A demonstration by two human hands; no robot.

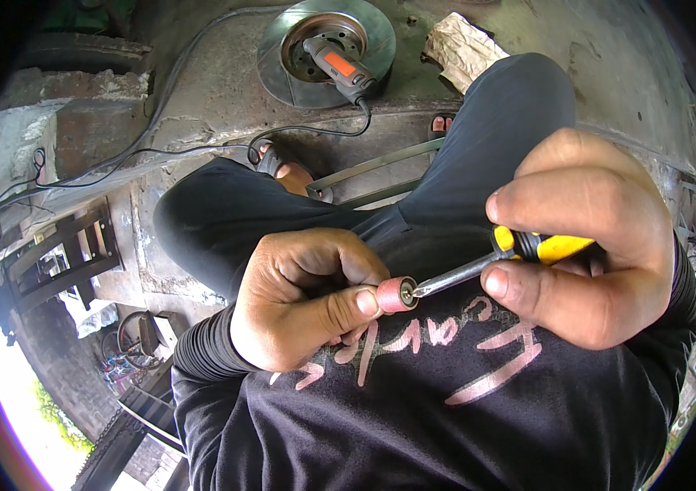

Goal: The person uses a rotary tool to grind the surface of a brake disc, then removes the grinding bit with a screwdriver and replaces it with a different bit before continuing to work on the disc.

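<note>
Between thumb and fingers, my left hand (303,299) pinches a small reddish sanding drum (394,295), its round end with a screw head facing right. My right hand (593,237) grips a screwdriver (454,276) by its yellow and black handle. The metal shaft points left and slightly down, and its tip meets the screw at the drum's centre, or very nearly so. Both hands are held over my lap, in front of my dark shirt. What the drum's far end looks like is hidden by my left fingers.
Beyond my knees, a corded rotary tool (340,69) with an orange patch rests on a brake disc (274,61). Its black cable (307,128) runs left across the ground. Crumpled brown paper (462,51) lies right of the disc. A metal frame (61,254) stands at left.
</note>
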